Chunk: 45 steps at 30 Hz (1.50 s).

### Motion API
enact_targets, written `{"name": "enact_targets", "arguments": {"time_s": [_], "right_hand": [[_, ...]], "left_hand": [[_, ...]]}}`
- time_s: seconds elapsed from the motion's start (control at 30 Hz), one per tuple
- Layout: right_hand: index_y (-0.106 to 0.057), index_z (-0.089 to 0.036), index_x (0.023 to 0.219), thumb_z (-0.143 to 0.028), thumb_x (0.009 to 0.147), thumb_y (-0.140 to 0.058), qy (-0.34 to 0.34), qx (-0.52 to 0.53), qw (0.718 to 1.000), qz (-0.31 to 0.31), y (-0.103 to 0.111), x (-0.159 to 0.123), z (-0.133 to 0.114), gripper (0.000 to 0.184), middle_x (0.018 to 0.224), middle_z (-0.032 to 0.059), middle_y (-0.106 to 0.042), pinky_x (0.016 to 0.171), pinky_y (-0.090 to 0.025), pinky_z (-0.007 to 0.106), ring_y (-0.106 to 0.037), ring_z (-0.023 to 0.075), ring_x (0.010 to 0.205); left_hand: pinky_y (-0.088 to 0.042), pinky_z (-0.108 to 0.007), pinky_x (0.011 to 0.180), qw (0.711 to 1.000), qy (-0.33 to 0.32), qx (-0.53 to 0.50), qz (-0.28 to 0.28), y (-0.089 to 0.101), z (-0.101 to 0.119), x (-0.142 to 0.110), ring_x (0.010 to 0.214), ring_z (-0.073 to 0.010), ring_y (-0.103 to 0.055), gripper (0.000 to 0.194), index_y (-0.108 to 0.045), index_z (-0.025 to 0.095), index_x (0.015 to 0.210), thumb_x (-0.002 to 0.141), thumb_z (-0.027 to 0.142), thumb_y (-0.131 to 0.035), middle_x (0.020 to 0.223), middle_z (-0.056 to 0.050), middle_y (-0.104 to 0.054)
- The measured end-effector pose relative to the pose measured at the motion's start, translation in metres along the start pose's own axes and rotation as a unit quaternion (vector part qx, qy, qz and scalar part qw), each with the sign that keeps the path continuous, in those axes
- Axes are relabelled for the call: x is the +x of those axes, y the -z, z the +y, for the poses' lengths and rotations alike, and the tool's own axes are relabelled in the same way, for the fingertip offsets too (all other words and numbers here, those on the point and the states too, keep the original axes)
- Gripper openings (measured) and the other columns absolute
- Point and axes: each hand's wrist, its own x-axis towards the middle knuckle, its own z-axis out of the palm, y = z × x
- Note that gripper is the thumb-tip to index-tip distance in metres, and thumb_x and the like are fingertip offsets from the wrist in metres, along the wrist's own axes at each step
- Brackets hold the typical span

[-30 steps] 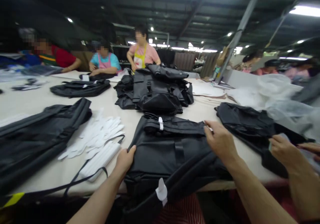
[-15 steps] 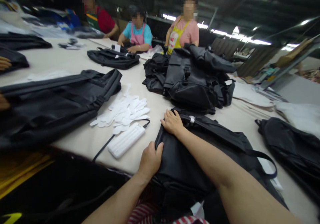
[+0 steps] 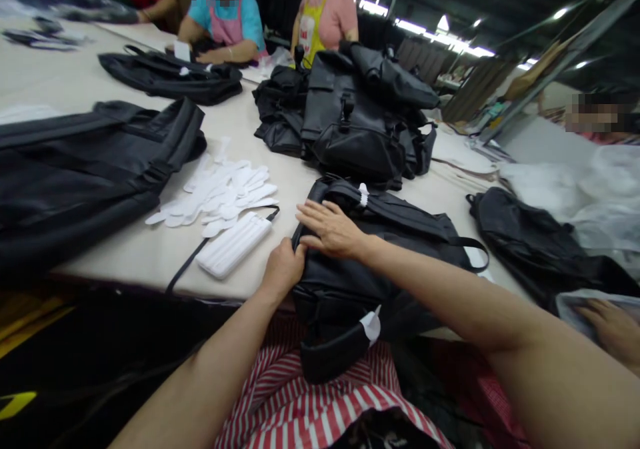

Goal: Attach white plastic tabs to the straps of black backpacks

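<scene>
The soft black leather-look bag [image 3: 350, 279] lies on the pale tabletop [image 3: 235, 123] beneath the right hand [image 3: 333, 231], its fingers stretched flat and slightly apart across the bag's left end; the left hand [image 3: 283, 265] meets that edge with curled fingers, though whether they clamp it I cannot tell. Uneven pressure between the hands could crease the limp panel. The padded black strap [image 3: 335, 352] overhanging bodyward of both hands' fingers could snag, loosening its white paper-like tab [image 3: 371, 327]. A leftward slip could knock the white oblong bundle [image 3: 235, 244] just left of the left fingers.
</scene>
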Motion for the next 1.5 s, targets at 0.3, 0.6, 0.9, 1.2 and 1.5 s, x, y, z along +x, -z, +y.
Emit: {"name": "enact_targets", "arguments": {"time_s": [0.3, 0.6, 0.9, 1.2, 1.5], "right_hand": [[-0.032, -0.021, 0.137, -0.049, 0.089, -0.036, -0.001, 0.094, 0.990, -0.105, -0.003, -0.064, -0.014, 0.056, 0.145, 0.0057, -0.026, 0.106, -0.016, 0.041, -0.019, 0.0204, 0.134], [-0.062, -0.015, 0.108, -0.034, 0.084, -0.045, -0.494, 0.038, 0.856, 0.148, 0.099, -0.221, 0.067, 0.035, 0.104, 0.0088, -0.066, 0.088, -0.042, 0.031, -0.059, 0.0210, 0.098], [-0.059, -0.016, 0.112, -0.037, 0.085, -0.046, -0.440, 0.064, 0.865, 0.234, 0.071, -0.282, -0.035, 0.037, 0.114, 0.0098, -0.061, 0.094, -0.037, 0.034, -0.052, 0.0200, 0.108], [-0.048, -0.016, 0.124, -0.062, 0.077, -0.046, -0.111, 0.168, 0.979, -0.022, 0.068, -0.166, -0.059, 0.066, 0.113, 0.0114, -0.060, 0.098, -0.024, 0.040, -0.049, 0.0231, 0.109], [-0.061, -0.018, 0.081, -0.074, 0.065, -0.048, -0.077, 0.126, 0.989, -0.017, 0.044, -0.156, -0.062, 0.060, 0.076, 0.0049, -0.063, 0.059, -0.036, 0.025, -0.056, 0.0174, 0.070]], "left_hand": [[-0.036, -0.027, 0.059, 0.998, -0.027, 0.023, 0.043, -0.006, -0.002, 0.002, 0.072, -0.0230, -0.061, 0.037, -0.056, 0.017, 0.080, 0.084, 0.047, -0.034, 0.074, -0.010, -0.065], [-0.034, -0.026, 0.056, 0.999, -0.030, 0.016, 0.031, -0.001, -0.001, 0.005, 0.064, -0.0213, -0.055, 0.040, -0.054, 0.019, 0.071, 0.080, 0.053, -0.034, 0.062, -0.006, -0.058], [-0.034, -0.028, 0.054, 0.999, -0.030, 0.029, 0.023, -0.003, -0.006, 0.015, 0.060, -0.0217, -0.051, 0.039, -0.047, 0.022, 0.062, 0.076, 0.056, -0.035, 0.054, -0.002, -0.048], [-0.036, -0.026, 0.054, 0.999, -0.030, 0.020, 0.019, 0.002, -0.002, 0.012, 0.059, -0.0204, -0.053, 0.038, -0.044, 0.022, 0.059, 0.078, 0.054, -0.035, 0.053, -0.002, -0.049], [-0.039, -0.027, 0.060, 0.999, -0.023, -0.030, 0.017, 0.004, -0.001, 0.007, 0.067, -0.0222, -0.058, 0.036, -0.048, 0.022, 0.065, 0.079, 0.053, -0.035, 0.062, -0.004, -0.059]]}}
